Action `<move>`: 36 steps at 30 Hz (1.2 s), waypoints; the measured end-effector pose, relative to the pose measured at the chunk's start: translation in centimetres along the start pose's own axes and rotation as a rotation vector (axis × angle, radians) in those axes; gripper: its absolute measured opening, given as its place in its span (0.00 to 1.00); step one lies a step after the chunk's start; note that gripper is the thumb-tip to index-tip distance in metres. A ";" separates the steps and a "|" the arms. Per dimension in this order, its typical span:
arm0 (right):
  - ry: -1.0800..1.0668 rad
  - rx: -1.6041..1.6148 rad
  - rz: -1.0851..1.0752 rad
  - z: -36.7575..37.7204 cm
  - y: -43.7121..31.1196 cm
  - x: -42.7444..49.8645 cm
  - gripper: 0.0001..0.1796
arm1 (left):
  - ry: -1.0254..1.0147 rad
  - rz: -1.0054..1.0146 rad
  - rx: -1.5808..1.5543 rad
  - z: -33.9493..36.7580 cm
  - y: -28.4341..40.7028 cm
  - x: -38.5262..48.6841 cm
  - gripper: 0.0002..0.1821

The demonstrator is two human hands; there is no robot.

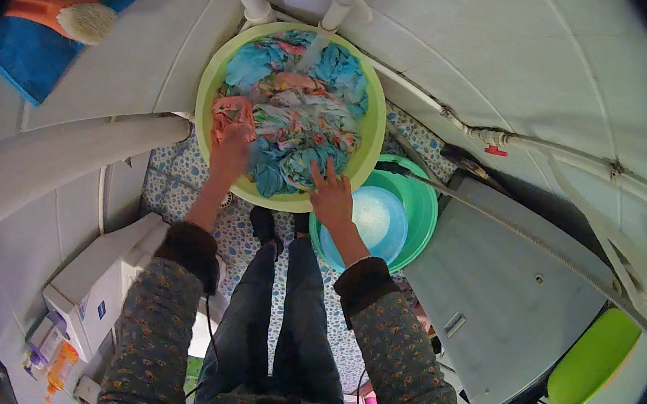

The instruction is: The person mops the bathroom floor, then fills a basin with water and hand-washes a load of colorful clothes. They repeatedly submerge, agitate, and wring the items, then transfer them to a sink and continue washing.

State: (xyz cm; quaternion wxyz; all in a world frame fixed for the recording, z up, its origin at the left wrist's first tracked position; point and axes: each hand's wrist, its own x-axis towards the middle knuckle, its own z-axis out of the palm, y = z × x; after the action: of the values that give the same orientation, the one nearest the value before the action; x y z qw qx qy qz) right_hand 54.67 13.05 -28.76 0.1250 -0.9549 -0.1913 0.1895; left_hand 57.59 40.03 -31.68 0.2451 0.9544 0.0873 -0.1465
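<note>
A yellow-green plastic basin [374,142] holds water and soaked fabric, mostly printed cloth [302,123] in blue, white and pink. At its left side my left hand [232,154] reaches down onto a bunched pink cloth [233,111]; its fingers are blurred, so a grip cannot be made out. Fingers apart, my right hand [331,198] touches a wad of blue patterned cloth [306,165] by the near rim. Water runs into the basin from a white tap [339,7] with a red cap.
Right of the basin, a light-blue basin [377,225] sits inside a green one [426,213]. A grey panel [515,293] and a hose [510,227] lie beyond. Pipes [423,94] follow the wall. An orange-handled brush [65,15] rests on a blue cloth [30,62], upper left.
</note>
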 end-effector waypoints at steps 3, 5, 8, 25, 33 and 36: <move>0.032 -0.123 0.035 2.6 -0.5 0.1 0.36 | 0.179 0.122 0.177 -2.2 -0.1 5.4 0.24; 0.039 0.025 0.118 4.7 -0.7 0.8 0.34 | 0.198 0.326 0.072 -3.1 1.7 8.1 0.26; 0.050 -0.092 0.163 6.2 0.7 2.3 0.33 | 0.053 0.527 -0.502 -4.5 6.6 9.6 0.30; 0.303 1.481 0.594 -0.7 0.9 -25.0 0.16 | -0.353 -0.278 -1.699 -8.5 10.3 18.8 0.05; 0.013 0.944 0.948 4.1 2.6 -47.0 0.15 | -0.013 -0.067 -1.232 -14.2 8.0 18.4 0.19; -0.147 0.620 0.916 4.4 0.9 -52.7 0.19 | 0.043 0.146 -0.963 -17.5 10.2 17.5 0.29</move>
State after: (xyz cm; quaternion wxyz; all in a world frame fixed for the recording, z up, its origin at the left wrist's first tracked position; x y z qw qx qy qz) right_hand 8.12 -8.77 -16.50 0.2911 -0.8433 0.2998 0.3379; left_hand 80.68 41.53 -18.19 0.6667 0.7389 0.0829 -0.0519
